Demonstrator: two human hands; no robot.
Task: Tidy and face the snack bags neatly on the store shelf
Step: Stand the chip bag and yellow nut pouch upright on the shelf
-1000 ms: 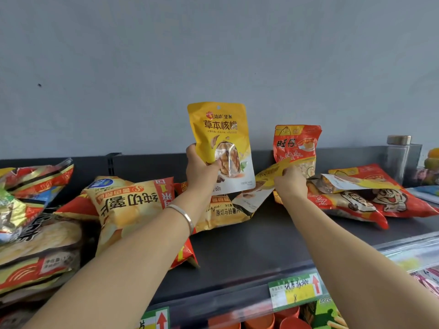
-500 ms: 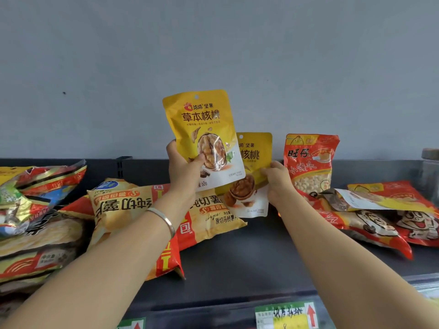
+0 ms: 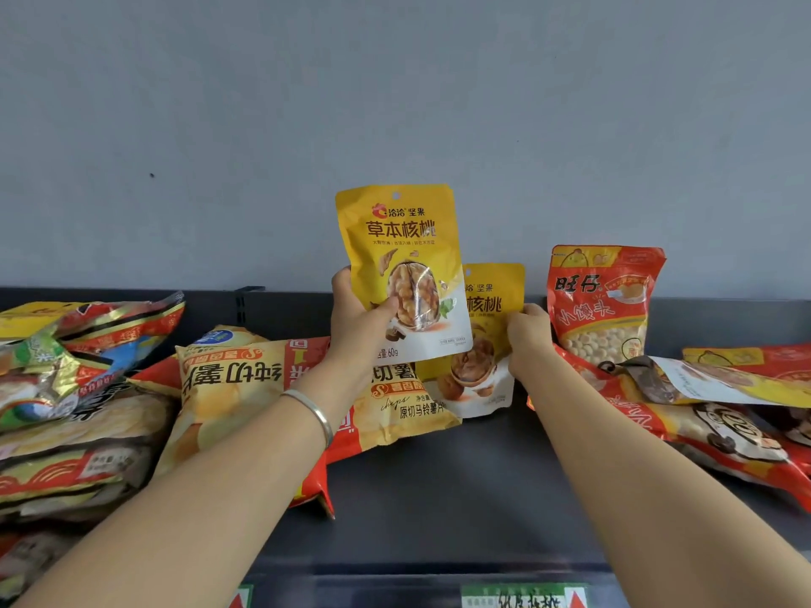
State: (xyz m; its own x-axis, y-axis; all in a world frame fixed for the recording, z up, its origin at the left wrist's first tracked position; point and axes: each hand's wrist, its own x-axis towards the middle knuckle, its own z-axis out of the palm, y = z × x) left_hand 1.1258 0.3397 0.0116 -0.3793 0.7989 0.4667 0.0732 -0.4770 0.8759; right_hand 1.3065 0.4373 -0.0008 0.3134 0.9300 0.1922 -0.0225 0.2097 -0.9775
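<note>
Two walnut pouches are in hand. Left hand [image 3: 357, 326] grips the raised pouch [image 3: 403, 239] above the shelf [image 3: 461, 498]; right hand [image 3: 529, 340] pinches the edge of the rear pouch [image 3: 493, 300], upright near the back. Risk: released unsupported, it may topple against the red bag [image 3: 601, 300].

- A plain grey-blue wall [image 3: 395, 89] fills the upper half of what I see, flat and evenly lit.
- A tiny dark speck [image 3: 152, 175] sits on that wall, over to the left.
- A dark slotted upright [image 3: 240, 302] stands at the foot of the wall, left of centre.
- I wear a thin silver bangle [image 3: 313, 410], plain and polished.
- A green-and-white price label [image 3: 518, 599] lies low in my view, right of centre. Its black print is cut off, and a red arrow marks its right end.
- A second label [image 3: 240, 599] lies further left, mostly cut off, also showing a red arrow.
</note>
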